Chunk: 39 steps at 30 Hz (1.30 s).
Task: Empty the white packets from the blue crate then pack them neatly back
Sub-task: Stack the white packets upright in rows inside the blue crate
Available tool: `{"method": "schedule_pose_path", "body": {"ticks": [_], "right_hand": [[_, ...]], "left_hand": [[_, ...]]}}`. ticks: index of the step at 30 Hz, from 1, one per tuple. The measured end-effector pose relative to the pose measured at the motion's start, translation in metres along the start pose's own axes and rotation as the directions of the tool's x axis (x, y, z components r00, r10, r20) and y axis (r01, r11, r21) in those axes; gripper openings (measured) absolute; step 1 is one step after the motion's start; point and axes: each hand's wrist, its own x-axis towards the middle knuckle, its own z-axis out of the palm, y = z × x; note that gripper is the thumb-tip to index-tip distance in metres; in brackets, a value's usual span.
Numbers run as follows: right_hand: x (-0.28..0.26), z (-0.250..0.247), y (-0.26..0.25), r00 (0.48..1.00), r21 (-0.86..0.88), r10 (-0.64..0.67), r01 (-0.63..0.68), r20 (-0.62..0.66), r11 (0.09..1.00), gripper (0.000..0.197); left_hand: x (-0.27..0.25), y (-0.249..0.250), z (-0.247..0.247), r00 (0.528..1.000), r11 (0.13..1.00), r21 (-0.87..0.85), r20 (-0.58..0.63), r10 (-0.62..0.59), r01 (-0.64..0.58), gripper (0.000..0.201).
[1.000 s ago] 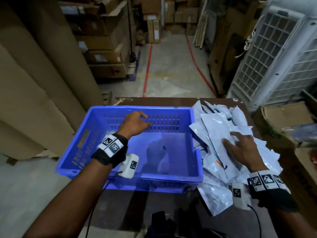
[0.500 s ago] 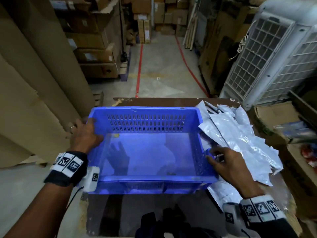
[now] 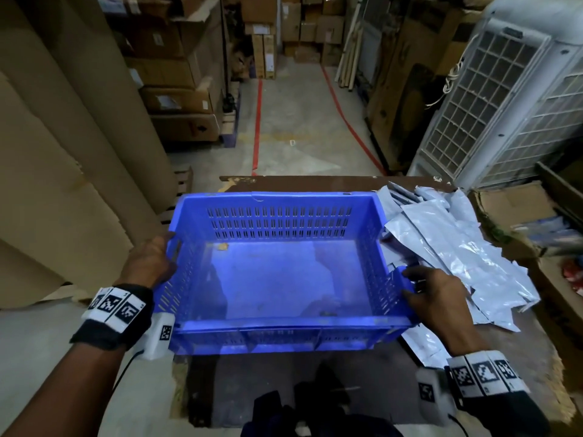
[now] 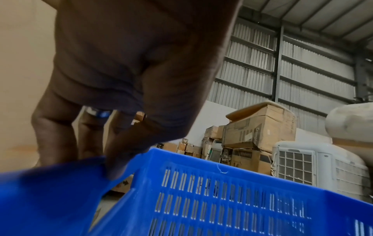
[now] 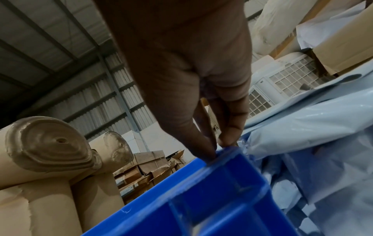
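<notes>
Blue crate [image 3: 277,334] gripped by left hand [image 3: 148,264], right hand [image 3: 437,298]; white packets [image 3: 454,244] beside.

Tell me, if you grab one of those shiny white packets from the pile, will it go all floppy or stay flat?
Probably floppy: the white packets lie crumpled and bent over one another beside the blue crate. They look glossy, so they may be slippery and slide off the heap. They also seem thin and flat, so likely light.

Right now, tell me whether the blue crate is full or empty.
Empty of packets: the blue crate shows a bare floor with only small scraps. The white packets lie heaped on the table beside it.
</notes>
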Motion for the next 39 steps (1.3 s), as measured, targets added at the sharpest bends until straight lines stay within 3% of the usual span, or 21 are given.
{"method": "schedule_pose_path", "body": {"ticks": [11, 15, 17, 20, 22, 25, 29, 33, 36, 39], "right_hand": [[0.002, 0.018, -0.014, 0.999, 0.022, -0.005, 0.005, 0.031, 1.0, 0.031], [0.008, 0.012, -0.008, 0.996, 0.086, -0.001, -0.006, 0.086, 0.996, 0.015], [0.011, 0.002, -0.004, 0.995, 0.194, -0.01, -0.009, 0.096, 0.981, 0.008], [0.019, -0.017, 0.008, 1.0, 0.29, 0.003, -0.003, 0.0, 0.957, 0.007], [0.026, -0.029, 0.02, 0.996, 0.233, 0.014, 0.007, -0.089, 0.972, 0.009], [0.04, -0.037, 0.049, 0.979, 0.055, -0.047, 0.059, -0.198, 0.997, 0.026], [0.046, -0.028, 0.081, 0.995, 0.021, -0.008, 0.01, -0.104, 1.0, 0.058], [0.04, -0.015, 0.091, 1.0, 0.18, 0.011, -0.015, 0.026, 0.983, 0.063], [0.038, -0.009, 0.106, 0.992, 0.265, -0.037, 0.002, 0.125, 0.964, 0.056], [0.036, -0.01, 0.118, 0.977, 0.407, -0.055, -0.035, 0.207, 0.913, 0.041]], "left_hand": [[0.018, -0.038, -0.01, 0.997, 0.998, -0.006, 0.042, -0.067, 0.068, 0.076], [0.013, -0.027, -0.011, 0.994, 0.996, 0.04, 0.07, -0.079, 0.076, 0.071], [0.006, -0.008, -0.012, 0.997, 0.994, 0.103, 0.068, -0.038, 0.031, 0.068], [-0.003, 0.036, -0.011, 0.988, 0.987, 0.076, 0.079, 0.133, -0.139, 0.073], [-0.012, 0.073, -0.005, 0.95, 0.956, 0.03, 0.12, 0.288, -0.293, 0.068], [-0.038, 0.135, 0.012, 0.838, 0.858, -0.034, 0.198, 0.508, -0.512, 0.061], [-0.077, 0.212, 0.044, 0.674, 0.721, -0.128, 0.276, 0.685, -0.681, 0.055], [-0.105, 0.274, 0.08, 0.566, 0.651, -0.263, 0.334, 0.754, -0.712, 0.051], [-0.115, 0.306, 0.103, 0.521, 0.673, -0.341, 0.441, 0.731, -0.656, 0.05], [-0.117, 0.33, 0.123, 0.489, 0.683, -0.308, 0.513, 0.705, -0.662, 0.052]]}}
